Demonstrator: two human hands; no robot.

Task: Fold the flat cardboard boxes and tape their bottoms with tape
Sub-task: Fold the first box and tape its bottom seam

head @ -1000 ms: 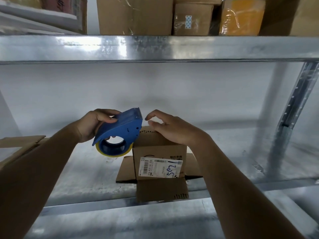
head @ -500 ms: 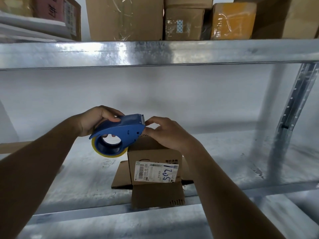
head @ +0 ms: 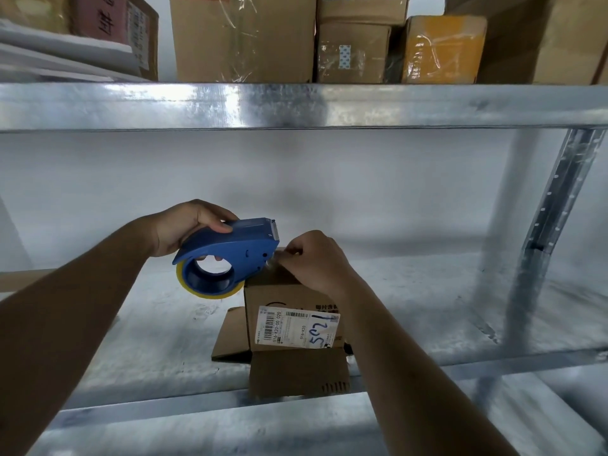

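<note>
A: How many boxes do you have in hand?

B: One small brown cardboard box (head: 289,311) with a white barcode label, standing on the galvanised metal shelf (head: 158,337), its lower flaps splayed out on the steel.

A: And your hands?

B: Your left hand (head: 184,227) is wrapped round the blue plastic tape dispenser (head: 230,250), which holds one yellowish roll and sits just left of the box top. Your right hand (head: 312,261) rests on the box top, fingers pinched together on the clear tape end at the dispenser's nose.

A: Anything hard to read?

B: The tape strip itself is barely visible. Your right forearm hides the box's right side. Above the box, six or so parcels (head: 353,52) sit on the upper shelf, cut off at the top.
</note>
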